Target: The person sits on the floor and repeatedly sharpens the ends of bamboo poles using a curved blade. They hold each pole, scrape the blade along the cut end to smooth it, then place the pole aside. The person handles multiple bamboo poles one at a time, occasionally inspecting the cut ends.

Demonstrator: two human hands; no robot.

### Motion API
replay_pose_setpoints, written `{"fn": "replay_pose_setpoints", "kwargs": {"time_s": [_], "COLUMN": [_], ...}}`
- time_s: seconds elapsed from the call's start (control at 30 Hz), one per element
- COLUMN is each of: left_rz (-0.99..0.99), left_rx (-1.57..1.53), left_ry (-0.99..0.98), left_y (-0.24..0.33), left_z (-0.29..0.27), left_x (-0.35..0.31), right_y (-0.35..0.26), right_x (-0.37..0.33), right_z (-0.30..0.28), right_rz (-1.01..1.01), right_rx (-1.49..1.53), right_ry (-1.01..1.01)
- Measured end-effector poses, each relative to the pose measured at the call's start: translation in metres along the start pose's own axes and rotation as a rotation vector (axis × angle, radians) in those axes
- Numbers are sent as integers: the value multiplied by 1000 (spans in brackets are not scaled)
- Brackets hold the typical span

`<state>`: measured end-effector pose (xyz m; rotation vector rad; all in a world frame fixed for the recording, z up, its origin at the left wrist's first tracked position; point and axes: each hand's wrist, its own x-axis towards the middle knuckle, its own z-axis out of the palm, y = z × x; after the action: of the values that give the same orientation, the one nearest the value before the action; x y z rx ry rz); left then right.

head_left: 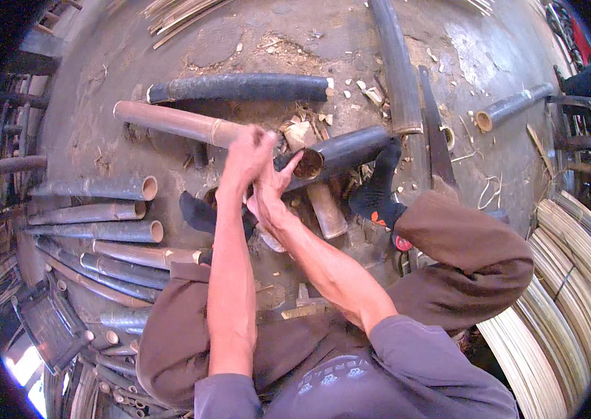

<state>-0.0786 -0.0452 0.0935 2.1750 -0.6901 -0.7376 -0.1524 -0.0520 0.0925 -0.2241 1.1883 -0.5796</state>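
Observation:
Near the middle, my left hand (245,155) is closed in a fist, its knuckles smeared by motion; what it grips is hidden. Just below and right of it, my right hand (272,187) has its thumb stretched up to the open cut end of a dark bamboo tube (351,150). The other fingers of that hand are mostly hidden, so I cannot tell what they hold. A tan bamboo tube (176,120) runs from the left and passes behind my left hand. Under the dark tube lies a short pale bamboo piece (328,209).
Another dark bamboo tube (239,87) lies beyond my hands, and a long one (396,66) stretches away beside a saw (436,133). Several cut tubes (100,230) lie at left. Bundled strips (560,293) stand at right. My socked feet (377,185) flank the work; chips litter the floor.

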Motion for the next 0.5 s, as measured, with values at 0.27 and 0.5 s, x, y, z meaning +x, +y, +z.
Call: {"fn": "replay_pose_setpoints", "kwargs": {"time_s": [0.27,0.5], "left_rz": [-518,-683], "left_rx": [-396,-629], "left_ry": [742,616], "left_y": [-123,-98], "left_z": [19,8], "left_x": [41,67], "right_y": [-64,-144], "right_x": [-21,-49], "right_z": [-108,-141], "right_rz": [61,-399], "right_rx": [-440,-1231], "right_ry": [-283,-506]}}
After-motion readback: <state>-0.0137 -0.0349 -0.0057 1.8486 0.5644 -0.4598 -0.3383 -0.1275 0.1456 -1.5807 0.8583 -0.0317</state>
